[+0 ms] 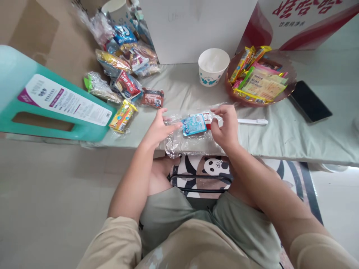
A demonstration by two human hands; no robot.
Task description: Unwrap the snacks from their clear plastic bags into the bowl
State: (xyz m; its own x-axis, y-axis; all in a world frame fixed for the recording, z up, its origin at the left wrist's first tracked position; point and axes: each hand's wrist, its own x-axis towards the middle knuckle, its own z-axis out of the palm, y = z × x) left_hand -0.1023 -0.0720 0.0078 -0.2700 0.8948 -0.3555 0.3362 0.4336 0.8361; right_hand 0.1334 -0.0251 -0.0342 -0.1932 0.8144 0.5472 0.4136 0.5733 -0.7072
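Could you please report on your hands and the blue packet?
Left hand open, near blue packet. Right hand nearby, grip unclear. Clear plastic under packet.

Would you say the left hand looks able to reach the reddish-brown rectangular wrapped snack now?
Probably yes: the reddish-brown wrapped snack lies just beyond the left hand, with nothing visible between them.

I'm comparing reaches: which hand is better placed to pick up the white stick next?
Probably the right hand: the white stick lies close beside it, while the left hand is at the blue packet's opposite side.
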